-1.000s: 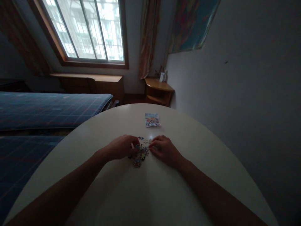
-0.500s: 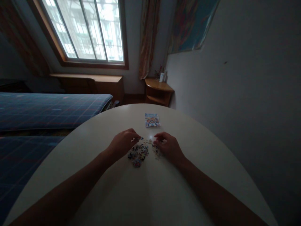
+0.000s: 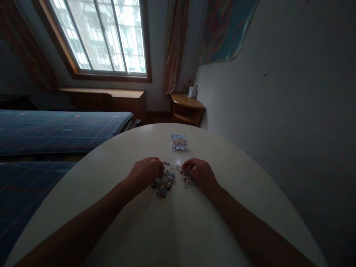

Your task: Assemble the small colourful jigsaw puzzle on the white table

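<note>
A heap of small jigsaw puzzle pieces [image 3: 166,180] lies on the white round table [image 3: 167,233], between my hands. My left hand [image 3: 147,171] bends over the heap's upper left edge, its fingers curled down; whatever the fingertips hold is hidden. To the right, my right hand [image 3: 199,173] has thumb and forefinger brought together beside a smaller scatter of pale pieces [image 3: 185,181], partly under the hand. Anything in that pinch is too small to make out. A few single pieces [image 3: 177,167] lie between the two hands.
Beyond the hands lies a small colourful printed packet or card [image 3: 180,142]. A bed with a blue checked cover [image 3: 63,129] stands left of the table. A wooden corner stand [image 3: 187,102] is behind it, and a bare wall [image 3: 278,122] runs along the right.
My left hand has drawn back slightly and its fingers have curled down toward the heap, uncovering a piece above it. The right hand has shifted only slightly, its fingertips closer together.
</note>
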Tool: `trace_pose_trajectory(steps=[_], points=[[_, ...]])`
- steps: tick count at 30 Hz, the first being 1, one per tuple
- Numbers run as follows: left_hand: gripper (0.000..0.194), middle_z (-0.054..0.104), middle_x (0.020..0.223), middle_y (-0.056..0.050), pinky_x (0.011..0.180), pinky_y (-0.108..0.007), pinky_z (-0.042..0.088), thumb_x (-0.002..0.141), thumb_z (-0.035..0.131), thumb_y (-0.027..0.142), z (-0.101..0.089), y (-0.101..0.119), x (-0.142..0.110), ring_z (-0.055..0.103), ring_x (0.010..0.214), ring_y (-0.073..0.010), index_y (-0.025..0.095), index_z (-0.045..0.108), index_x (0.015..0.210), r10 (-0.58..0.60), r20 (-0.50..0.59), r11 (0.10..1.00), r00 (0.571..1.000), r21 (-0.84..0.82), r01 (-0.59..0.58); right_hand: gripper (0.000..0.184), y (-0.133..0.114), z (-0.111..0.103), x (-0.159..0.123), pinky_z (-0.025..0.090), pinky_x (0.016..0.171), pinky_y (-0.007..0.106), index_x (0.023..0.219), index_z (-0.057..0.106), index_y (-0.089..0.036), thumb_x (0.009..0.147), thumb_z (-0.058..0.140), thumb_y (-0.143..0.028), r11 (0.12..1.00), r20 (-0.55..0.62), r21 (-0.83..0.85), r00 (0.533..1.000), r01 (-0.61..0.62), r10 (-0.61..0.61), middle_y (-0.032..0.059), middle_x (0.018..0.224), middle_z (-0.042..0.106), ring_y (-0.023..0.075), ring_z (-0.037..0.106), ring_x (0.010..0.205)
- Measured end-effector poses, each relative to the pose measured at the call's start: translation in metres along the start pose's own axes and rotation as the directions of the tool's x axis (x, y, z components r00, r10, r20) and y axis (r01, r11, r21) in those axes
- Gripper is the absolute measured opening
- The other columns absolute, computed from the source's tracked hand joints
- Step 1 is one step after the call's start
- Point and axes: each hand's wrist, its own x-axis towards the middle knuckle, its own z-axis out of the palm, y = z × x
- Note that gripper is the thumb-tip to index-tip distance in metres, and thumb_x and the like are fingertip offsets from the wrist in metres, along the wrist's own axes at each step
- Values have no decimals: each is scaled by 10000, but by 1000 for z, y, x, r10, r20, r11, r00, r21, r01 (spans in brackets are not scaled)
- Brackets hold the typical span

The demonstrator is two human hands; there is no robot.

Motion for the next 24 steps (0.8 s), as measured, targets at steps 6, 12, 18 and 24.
trace_pose_trajectory(steps=[6, 12, 18, 24], points=[[311, 710, 1123, -24, 860, -354, 506, 806, 617, 149, -6, 6, -5, 627, 1072, -247, 265, 704, 1082, 22, 24, 1000, 999, -16, -22, 345, -9, 7, -5, 423, 939, 408, 1150, 709, -215, 847, 710, -382, 976, 64, -151, 987, 155, -147, 77, 1145, 716, 258, 590, 1080], [275, 693, 1128, -54, 860, -365, 520, 841, 598, 252, 9, 15, -6, 590, 1073, -256, 223, 691, 1098, 134, -108, 989, 985, -51, -140, 240, -10, 8, -6, 416, 912, 384, 1055, 754, -256, 829, 736, -333, 971, 116, -160, 980, 177, -160, 44, 1065, 728, 236, 578, 1050], [203, 681, 1089, -70, 895, -379, 512, 909, 605, 326, 29, 17, -2, 581, 1034, -246, 202, 703, 1036, 163, -200, 984, 966, -34, -174, 129, -11, 7, -6, 399, 868, 366, 955, 768, -246, 896, 665, -297, 943, 112, -207, 964, 259, -241, 44, 928, 750, 219, 603, 962], [130, 711, 1043, -57, 909, -377, 502, 937, 579, 249, 39, 19, 2, 596, 1003, -233, 189, 694, 926, 241, -259, 970, 935, 39, -239, 157, -9, 8, -3, 430, 823, 342, 883, 749, -195, 928, 613, -259, 979, 53, -133, 987, 157, -151, 54, 824, 745, 212, 626, 882]])
